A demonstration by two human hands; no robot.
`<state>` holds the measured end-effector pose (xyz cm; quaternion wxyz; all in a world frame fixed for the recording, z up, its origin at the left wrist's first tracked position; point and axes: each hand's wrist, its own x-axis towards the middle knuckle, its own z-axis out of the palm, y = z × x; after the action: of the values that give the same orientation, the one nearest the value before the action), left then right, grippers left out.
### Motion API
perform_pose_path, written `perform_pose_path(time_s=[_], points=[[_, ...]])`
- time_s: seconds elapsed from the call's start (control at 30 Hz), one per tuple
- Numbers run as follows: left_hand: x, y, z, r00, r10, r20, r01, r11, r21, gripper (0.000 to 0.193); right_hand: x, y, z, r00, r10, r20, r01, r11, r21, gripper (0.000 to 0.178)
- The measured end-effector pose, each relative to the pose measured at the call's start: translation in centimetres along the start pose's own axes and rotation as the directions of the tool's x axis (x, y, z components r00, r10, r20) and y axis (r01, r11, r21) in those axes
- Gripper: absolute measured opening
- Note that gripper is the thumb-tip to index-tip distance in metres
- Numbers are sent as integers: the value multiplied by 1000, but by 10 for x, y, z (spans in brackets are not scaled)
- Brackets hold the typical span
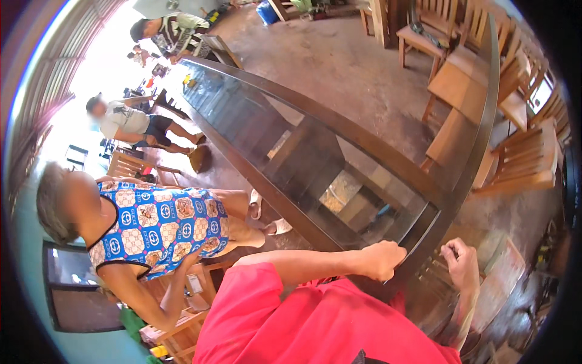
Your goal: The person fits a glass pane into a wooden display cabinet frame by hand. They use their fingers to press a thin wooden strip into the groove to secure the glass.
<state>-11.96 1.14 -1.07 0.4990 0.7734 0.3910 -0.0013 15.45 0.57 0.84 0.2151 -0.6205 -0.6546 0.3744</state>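
- I'm judging that pressing lightly and evenly is suiting this work best, because the glass (pixel 309 151) is lying just beyond my left knuckles and a hard knock is risking a crack.
- My left hand (pixel 383 261) is making a fist over the near end of the frame (pixel 388 164); I'm not seeing whether it's pinching anything.
- My right hand (pixel 462 262) is hanging loosely curled; whether its tips are meeting, or holding anything, I cannot tell.
- The frame is stretching away ahead of my 2 hands.
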Motion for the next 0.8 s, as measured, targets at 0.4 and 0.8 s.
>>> perform_pose_path(time_s=[0.4, 0.8], points=[[1, -5, 11, 996, 54, -65, -61, 991, -116, 26, 4, 16, -1, 994, 108, -10, -108, 992, -59, 18], [0, -20, 18, 999, 21, 42, -13, 986, -168, 23, 3, 7, 5, 993, 120, -21, -120, 993, -13, 22]])
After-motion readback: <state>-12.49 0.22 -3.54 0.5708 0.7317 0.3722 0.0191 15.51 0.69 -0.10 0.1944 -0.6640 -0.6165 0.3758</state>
